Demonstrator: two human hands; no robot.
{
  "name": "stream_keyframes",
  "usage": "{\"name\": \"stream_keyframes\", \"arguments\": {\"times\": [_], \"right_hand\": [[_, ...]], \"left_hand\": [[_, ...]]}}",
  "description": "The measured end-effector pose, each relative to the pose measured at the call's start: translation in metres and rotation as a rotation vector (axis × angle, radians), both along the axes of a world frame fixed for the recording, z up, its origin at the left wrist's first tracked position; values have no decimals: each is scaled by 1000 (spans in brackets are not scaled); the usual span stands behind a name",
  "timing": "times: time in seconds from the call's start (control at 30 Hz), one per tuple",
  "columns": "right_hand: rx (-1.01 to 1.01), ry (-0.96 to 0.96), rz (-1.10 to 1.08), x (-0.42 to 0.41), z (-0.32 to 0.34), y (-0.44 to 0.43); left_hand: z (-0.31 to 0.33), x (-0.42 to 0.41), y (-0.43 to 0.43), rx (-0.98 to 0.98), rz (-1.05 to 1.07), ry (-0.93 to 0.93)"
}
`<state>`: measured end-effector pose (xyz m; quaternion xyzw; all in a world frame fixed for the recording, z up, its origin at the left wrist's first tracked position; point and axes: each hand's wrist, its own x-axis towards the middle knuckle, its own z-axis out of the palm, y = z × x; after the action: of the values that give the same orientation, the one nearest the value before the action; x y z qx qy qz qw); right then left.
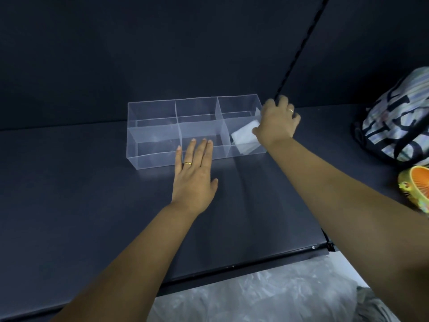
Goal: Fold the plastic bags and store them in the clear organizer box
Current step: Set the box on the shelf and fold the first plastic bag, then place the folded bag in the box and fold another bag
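The right hand (276,122) hangs over the right end of the clear box (153,145), its thumb against a folded white bag (243,138) in the right compartment. Its fingers are blurred, so I cannot tell whether it grips the bag. The left hand (192,177) lies flat with straight fingers, the tips at the box's front wall (middle compartment). On the dark shelf (92,194), a striped bag (394,126) is cut off at the right.
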<state>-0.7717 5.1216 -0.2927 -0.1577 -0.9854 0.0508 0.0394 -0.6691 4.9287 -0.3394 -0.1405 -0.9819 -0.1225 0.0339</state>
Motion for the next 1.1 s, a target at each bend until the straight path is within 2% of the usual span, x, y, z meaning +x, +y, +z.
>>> {"name": "stream_keyframes", "arguments": {"times": [0.07,0.17,0.2,0.27,0.33,0.4,0.53,0.6,0.67,0.73,0.83,0.9,1.0,1.07,1.1], "right_hand": [[-94,-3,96,0,-3,3],[-60,-338,64,1,-8,11],[-66,-398,33,0,-9,13],[-107,-399,18,-1,-6,13],[-187,-297,16,5,3,10],[-319,-113,16,22,13,9],[-636,262,78,110,19,0],[-637,413,45,175,10,-8],[-583,474,-69,245,-12,-17],[-542,389,-193,313,-40,-26],[-408,20,-356,386,-75,-36],[-383,-159,-349,401,-80,-30],[-636,-107,-218,383,-58,-12],[-871,-27,-144,358,-24,-2],[-988,2,-80,345,-3,-1]], "left_hand": [[-1,0,0,-5,-2,-5],[-3,1,-1,-21,-7,-2],[-4,0,0,-22,-10,-1],[-3,-1,0,-19,-7,-1],[0,0,0,-3,-3,-7],[4,8,-3,29,-1,5],[1,58,-12,96,35,-32],[-10,95,-20,72,76,-151],[-20,132,-28,38,129,-225],[-25,163,-33,29,169,-229],[-27,190,-39,-27,185,-249],[-25,194,-43,-75,176,-318],[-12,188,-44,5,180,-454],[9,180,-41,161,214,-588],[21,178,-37,299,226,-658]]}}
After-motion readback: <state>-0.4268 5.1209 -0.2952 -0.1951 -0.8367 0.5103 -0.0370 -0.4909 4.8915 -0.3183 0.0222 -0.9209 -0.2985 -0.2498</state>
